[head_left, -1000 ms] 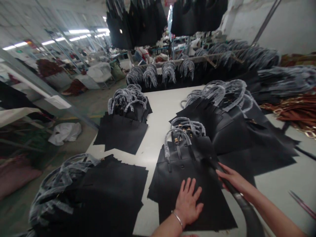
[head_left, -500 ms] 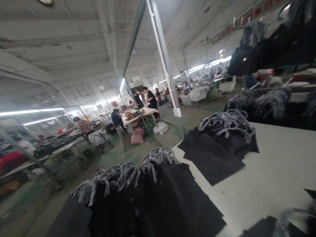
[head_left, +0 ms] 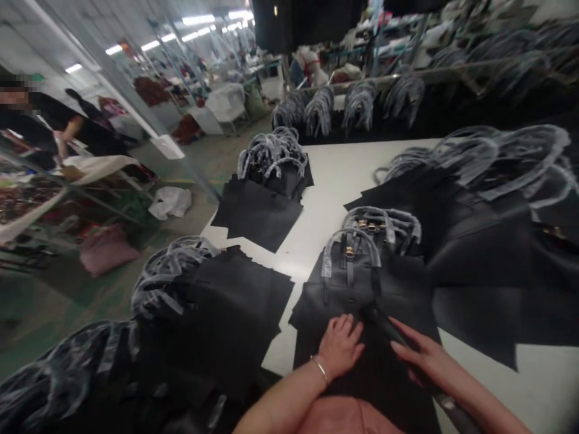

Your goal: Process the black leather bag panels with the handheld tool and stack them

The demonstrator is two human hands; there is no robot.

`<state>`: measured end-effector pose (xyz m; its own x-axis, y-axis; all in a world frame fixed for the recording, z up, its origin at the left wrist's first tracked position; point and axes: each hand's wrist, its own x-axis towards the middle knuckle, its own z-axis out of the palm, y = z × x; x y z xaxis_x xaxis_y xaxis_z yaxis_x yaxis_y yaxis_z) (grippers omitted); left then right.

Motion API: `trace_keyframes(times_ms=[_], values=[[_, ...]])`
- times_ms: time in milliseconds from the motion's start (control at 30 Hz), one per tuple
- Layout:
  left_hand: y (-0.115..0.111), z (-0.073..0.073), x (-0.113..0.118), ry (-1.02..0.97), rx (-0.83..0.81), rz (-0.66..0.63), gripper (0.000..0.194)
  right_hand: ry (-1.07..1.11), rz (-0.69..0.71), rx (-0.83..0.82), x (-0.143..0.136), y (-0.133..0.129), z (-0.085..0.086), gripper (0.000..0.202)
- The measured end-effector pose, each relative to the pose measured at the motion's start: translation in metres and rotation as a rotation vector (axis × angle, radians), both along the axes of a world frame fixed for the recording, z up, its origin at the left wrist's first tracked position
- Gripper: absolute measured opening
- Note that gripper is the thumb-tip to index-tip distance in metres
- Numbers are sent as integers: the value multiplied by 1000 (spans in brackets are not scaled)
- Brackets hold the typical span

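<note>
My left hand (head_left: 341, 346), with a thin bracelet at the wrist, lies on a black bag panel (head_left: 402, 295), fingers stretched out and pressing nothing between them. My right hand (head_left: 420, 355) is closed around a long black hand tool (head_left: 391, 328); its exact kind is not clear. The tool's front end meets or hovers over the panel just right of my left hand. Above both hands, a handle in clear plastic wrap (head_left: 353, 235) arches from the panel, beside a strap with a gold-coloured buckle (head_left: 350, 252). More wrapped handles are stacked behind it.
Piles of black panels with wrapped handles lie at the left (head_left: 239, 301), far side (head_left: 257, 211) and right (head_left: 484, 229) of the white table (head_left: 335, 163). A metal post (head_left: 131, 108) rises beyond it. At far left a person (head_left: 58, 120) stands near another table.
The view has swung right and down onto the white table. Both my hands and the black tool, out of sight earlier, are now in view over the panels.
</note>
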<state>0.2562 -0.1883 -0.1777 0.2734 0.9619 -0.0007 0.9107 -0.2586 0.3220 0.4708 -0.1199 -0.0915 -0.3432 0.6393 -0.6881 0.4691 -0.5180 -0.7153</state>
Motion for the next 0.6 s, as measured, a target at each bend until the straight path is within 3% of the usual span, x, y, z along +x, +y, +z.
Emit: trace_keyframes(times_ms=[233,400,533,600], values=[[-1,2,0,9,20,-2,49,75,48,-33,-42,32,2,85],[1,5,-1,-2,36,-22,48,51,85,-35,-36,35,3,86],[-4,8,6,37,89,-41,47,43,161,-72,-25,24,-8,89],[-2,10,3,119,128,-49,44,39,214,54,-41,27,-20,79]])
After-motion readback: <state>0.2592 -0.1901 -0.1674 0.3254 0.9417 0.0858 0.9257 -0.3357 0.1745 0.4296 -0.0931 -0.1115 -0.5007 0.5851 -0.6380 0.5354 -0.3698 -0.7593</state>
